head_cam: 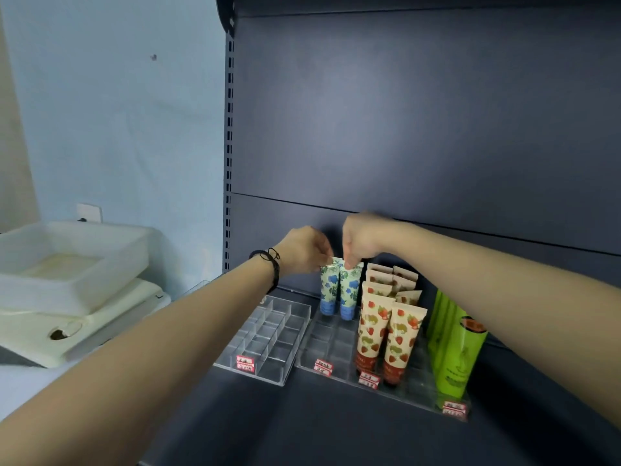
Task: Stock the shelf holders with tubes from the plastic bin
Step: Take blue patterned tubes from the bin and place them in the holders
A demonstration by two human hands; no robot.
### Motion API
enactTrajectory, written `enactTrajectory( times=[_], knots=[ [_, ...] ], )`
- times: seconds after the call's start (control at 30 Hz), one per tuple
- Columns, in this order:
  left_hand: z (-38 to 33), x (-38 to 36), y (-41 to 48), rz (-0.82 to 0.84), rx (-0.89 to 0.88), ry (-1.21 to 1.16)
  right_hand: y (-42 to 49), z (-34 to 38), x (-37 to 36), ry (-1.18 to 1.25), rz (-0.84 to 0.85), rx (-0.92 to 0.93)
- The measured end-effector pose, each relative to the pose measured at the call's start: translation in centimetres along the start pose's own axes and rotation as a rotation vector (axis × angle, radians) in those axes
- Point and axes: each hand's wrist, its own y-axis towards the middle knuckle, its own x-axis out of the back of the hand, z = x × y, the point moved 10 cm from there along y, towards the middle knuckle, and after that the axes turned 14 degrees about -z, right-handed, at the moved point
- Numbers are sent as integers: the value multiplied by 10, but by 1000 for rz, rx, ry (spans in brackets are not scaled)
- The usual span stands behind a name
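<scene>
Left blue tube point(328, 288), right blue tube point(349, 292): upright, side by side, rear of holder point(319, 344), frame centre. Left hand point(304, 251) pinched the first by its top; right hand point(362, 238) pinched the second likewise. Bin point(72, 264): left of frame.

Two holders are set side by side on the shelf point(302, 428): the left holder point(250, 373) and, just beside it, the right holder point(327, 346). A pair of tubes point(339, 290) is stood upright in the right holder's back-left compartments. The middle tubes point(386, 331) are lined front to back just right of it, the rightmost tubes point(453, 351) beyond. The plastic bin point(50, 294) is parked well left of the shelf.
</scene>
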Motion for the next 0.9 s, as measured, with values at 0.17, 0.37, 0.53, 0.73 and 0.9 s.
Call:
enactTrajectory(
  times=[0.17,0.37,0.53,0.73,0.9],
  knots=[
    [-5,2,-3,17,-17,49,0,-2,-1,-19,25,-2],
    [-10,16,-13,-10,-27,73,-5,-4,5,-30,25,-28],
    [-13,50,-38,-85,-59,53,-23,3,32,44,-105,-27],
    [-13,104,-110,-86,-69,74,-77,66,62,111,-207,86],
    [17,136,-206,34,-73,373,-154,169,58,68,-156,307]
  ],
)
